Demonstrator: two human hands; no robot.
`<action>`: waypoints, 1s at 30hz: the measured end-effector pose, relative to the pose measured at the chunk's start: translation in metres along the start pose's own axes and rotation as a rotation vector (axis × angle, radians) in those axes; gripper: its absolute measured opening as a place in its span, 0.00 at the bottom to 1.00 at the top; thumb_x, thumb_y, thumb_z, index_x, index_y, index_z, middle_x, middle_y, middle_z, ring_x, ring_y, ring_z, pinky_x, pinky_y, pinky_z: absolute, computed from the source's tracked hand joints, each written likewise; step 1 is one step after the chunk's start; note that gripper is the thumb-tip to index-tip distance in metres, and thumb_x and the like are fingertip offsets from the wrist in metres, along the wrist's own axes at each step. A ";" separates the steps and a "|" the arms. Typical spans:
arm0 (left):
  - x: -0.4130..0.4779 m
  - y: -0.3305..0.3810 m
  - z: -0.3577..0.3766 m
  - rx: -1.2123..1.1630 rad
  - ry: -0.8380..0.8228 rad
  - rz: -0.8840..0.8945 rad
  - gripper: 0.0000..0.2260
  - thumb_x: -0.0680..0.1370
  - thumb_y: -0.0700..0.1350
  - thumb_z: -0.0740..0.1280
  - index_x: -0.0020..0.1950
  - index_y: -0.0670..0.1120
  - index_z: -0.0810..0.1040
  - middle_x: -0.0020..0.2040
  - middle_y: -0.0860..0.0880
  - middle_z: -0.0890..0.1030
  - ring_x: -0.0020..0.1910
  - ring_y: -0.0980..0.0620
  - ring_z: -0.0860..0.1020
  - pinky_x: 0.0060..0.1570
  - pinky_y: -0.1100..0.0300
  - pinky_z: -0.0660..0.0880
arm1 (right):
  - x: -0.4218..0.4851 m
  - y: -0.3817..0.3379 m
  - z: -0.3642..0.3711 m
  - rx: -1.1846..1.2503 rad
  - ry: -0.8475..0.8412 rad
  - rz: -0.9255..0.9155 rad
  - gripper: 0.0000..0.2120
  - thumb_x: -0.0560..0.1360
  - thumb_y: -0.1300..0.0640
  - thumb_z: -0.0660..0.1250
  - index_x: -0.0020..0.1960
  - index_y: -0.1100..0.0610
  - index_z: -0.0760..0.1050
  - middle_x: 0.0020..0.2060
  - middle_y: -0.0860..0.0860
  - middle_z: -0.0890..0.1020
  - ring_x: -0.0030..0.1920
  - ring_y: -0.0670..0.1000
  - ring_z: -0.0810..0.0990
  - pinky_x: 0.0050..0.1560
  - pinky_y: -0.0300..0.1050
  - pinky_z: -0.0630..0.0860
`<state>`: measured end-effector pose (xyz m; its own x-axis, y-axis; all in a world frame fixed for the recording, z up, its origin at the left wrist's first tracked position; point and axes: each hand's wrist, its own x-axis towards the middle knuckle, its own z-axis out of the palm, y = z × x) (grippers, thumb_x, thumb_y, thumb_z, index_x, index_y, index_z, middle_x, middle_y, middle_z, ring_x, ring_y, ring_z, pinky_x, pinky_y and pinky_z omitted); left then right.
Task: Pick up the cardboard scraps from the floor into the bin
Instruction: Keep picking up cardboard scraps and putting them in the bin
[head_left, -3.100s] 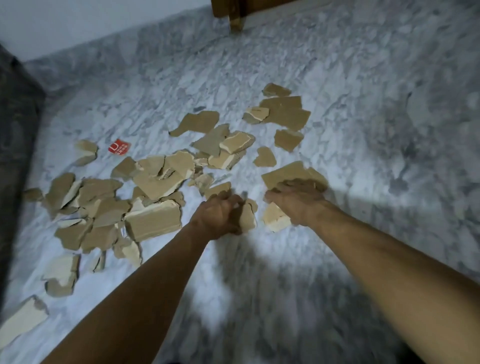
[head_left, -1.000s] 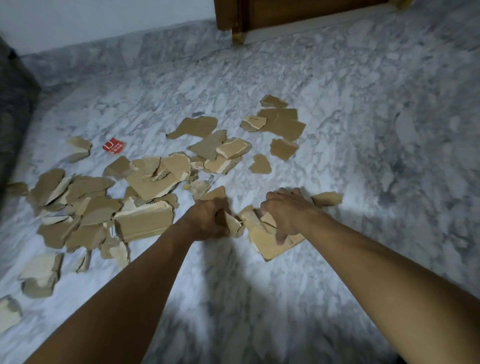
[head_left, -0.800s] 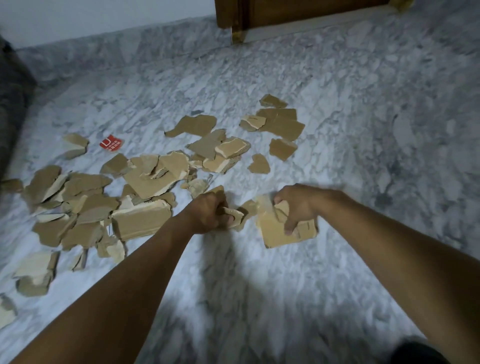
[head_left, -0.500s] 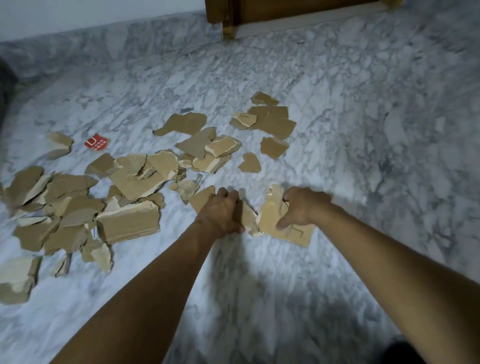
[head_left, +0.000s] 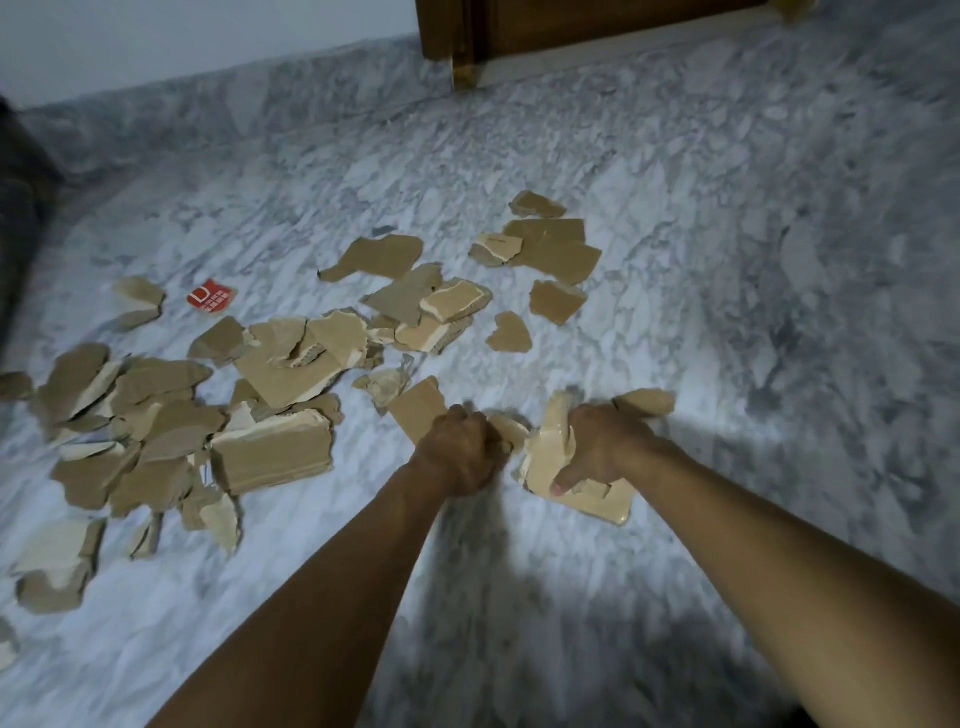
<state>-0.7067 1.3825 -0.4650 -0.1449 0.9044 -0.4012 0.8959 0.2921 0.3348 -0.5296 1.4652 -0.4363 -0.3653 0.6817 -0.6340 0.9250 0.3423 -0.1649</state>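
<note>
**Both fists full, low over the floor**

Both my forearms reach forward and down, nearly parallel, wrists close together. My left hand (head_left: 460, 449) is curled into a tight fist, knuckles up, and a small pale scrap (head_left: 511, 428) sticks out of its thumb side toward my other hand. A flat brown piece (head_left: 418, 410) shows just beyond those knuckles. I cannot tell whether it is in the fist or only lies under it.

My right hand (head_left: 602, 447) is clamped over a pale slab (head_left: 587, 499) of cardboard, fingers wrapped over its far edge and the thumb (head_left: 563, 480) pressed down across its near face. The slab hangs tilted below the palm, 1 corner pointing back toward me. Another torn bit (head_left: 644, 402) pokes out past the fingers on the far side.

The 2 hands almost touch, with only the small scrap between them.

The rest of the loose scraps (head_left: 272, 457) lie on the marble floor (head_left: 727, 312). The thickest heap is left of my left fist, and a thinner scatter lies beyond both hands. A red scrap (head_left: 210, 301) sits far left of the grip, past the heap. A wooden door frame (head_left: 452, 31) stands well beyond everything.
</note>
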 end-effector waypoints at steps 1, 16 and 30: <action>0.000 -0.001 -0.007 -0.011 -0.033 0.020 0.18 0.80 0.56 0.63 0.56 0.42 0.79 0.55 0.40 0.77 0.54 0.42 0.76 0.53 0.55 0.71 | 0.000 0.006 -0.009 -0.016 -0.010 0.000 0.38 0.60 0.36 0.80 0.61 0.55 0.70 0.58 0.51 0.79 0.57 0.54 0.79 0.47 0.44 0.73; 0.018 -0.050 -0.031 0.252 0.071 -0.195 0.31 0.69 0.59 0.72 0.68 0.50 0.69 0.60 0.41 0.73 0.61 0.37 0.71 0.59 0.46 0.70 | 0.013 0.057 -0.033 -0.013 0.122 0.125 0.39 0.63 0.37 0.79 0.67 0.50 0.70 0.63 0.52 0.77 0.64 0.57 0.75 0.63 0.52 0.72; 0.008 -0.004 -0.088 -0.239 -0.395 -0.103 0.12 0.70 0.51 0.78 0.50 0.50 0.83 0.48 0.50 0.85 0.45 0.50 0.82 0.43 0.55 0.81 | 0.005 0.048 -0.030 0.013 0.173 0.165 0.36 0.60 0.42 0.82 0.62 0.52 0.72 0.58 0.53 0.80 0.60 0.57 0.80 0.56 0.50 0.79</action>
<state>-0.7484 1.4161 -0.3944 -0.0160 0.6932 -0.7206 0.7565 0.4796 0.4446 -0.4900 1.5046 -0.4245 -0.2205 0.8287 -0.5145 0.9745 0.2093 -0.0806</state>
